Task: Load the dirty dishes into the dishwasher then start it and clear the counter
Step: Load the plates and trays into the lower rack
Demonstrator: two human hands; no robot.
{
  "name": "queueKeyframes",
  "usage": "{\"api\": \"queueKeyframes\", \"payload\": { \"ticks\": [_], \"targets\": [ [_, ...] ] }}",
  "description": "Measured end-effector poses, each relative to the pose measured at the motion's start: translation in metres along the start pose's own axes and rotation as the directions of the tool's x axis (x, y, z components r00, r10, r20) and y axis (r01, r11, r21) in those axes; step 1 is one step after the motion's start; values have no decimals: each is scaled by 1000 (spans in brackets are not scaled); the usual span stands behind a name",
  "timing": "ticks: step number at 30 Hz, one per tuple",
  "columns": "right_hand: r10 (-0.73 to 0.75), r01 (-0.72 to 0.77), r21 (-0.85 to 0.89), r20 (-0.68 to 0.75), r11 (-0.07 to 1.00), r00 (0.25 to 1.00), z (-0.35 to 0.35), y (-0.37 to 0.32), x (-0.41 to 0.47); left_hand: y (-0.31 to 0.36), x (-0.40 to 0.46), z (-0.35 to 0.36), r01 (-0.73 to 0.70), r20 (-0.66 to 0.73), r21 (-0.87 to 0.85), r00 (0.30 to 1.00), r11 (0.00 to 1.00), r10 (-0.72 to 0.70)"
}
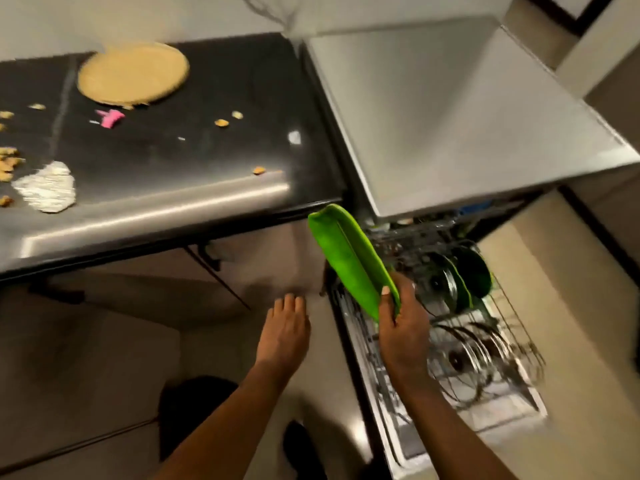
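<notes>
Fingers [387,293] of right hand [403,327] grip one green plate [349,254]; left hand [285,330] empty.

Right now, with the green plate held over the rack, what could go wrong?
1. The right hand pinches the green plate only at its lower rim, tilted; the grip might slip before it reaches the rack.
2. Green dishes already stand in the rack, so the plate could knock them going in.
3. Crumbs, a crumpled napkin and a tan plate sit on the counter; they could be forgotten.
</notes>
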State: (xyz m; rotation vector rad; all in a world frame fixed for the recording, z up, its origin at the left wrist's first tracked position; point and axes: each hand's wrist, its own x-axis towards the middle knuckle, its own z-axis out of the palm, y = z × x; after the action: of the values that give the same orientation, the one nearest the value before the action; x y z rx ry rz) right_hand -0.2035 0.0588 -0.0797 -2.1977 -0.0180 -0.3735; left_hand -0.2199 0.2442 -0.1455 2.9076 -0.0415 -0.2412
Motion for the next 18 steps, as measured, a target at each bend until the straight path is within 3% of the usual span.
{"api": "queueKeyframes", "payload": {
  "ticks": [6,12,18],
  "targets": [
    [308,-310,-31,-55,950,950,-53,126,-67,85,8,113,23,364,-36,932,999,-8],
    [449,-468,-59,-196,882,872,-96,234,-81,133,31,231,80,520,0,851,997,-69],
    [399,-443,-64,-332,894,855,-121,347,-29,137,83,340,266,559,-32,804,963,-203]
  ]
}}
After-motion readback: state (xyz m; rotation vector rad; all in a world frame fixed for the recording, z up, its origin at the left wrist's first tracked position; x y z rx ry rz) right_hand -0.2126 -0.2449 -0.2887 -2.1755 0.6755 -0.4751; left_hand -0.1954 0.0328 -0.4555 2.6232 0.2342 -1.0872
